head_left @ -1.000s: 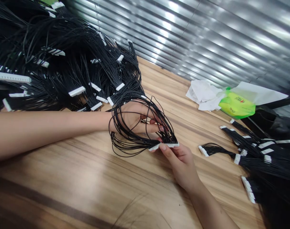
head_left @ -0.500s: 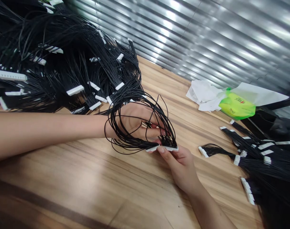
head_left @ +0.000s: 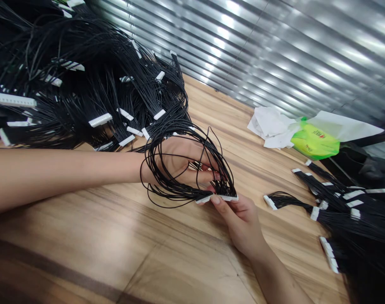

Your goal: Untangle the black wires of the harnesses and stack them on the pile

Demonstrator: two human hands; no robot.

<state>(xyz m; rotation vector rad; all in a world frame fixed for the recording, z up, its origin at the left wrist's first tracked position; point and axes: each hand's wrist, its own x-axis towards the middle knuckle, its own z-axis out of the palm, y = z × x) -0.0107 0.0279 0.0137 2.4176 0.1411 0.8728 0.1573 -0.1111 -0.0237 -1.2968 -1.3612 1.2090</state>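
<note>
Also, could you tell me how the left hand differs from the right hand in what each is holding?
The left hand carries loops of black wire, while the right hand pinches white connectors. The left arm enters from the view's left, the right arm from below. Both hold the same bundle.

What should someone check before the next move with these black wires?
Right hand pinching the white connectors: ok.
Wires looped around the left hand: ok.
Wires free of tangles: cannot tell, the loops cross too densely.
Bundle apart from the large pile: cannot tell, its top loops overlap the pile's wires.
Wires seated in the connectors: cannot tell, too small to see.
</note>
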